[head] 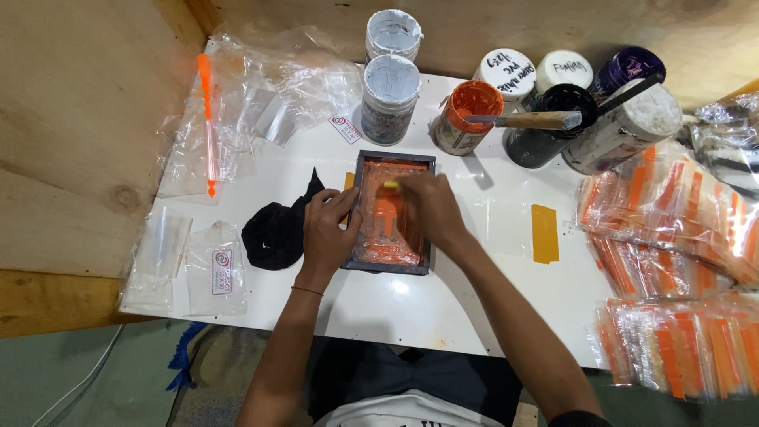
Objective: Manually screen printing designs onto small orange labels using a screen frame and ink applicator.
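At the middle of the white tabletop (474,292) lies a small dark-framed printing screen (393,212) coated in orange ink; the left hand (328,229) presses its left edge, fingers closed on the frame, while the right hand (429,207) grips a small yellow-tipped squeegee (391,184) on the mesh. To print cleanly, the frame likely needs holding flat and still while the stroke stays even. Seven paint jars stand along the far edge, one open orange jar (466,117) carrying a brush (531,120); a black rag (278,229) lies left, and stacks of orange-striped clear bags (672,205) fill the right edge.
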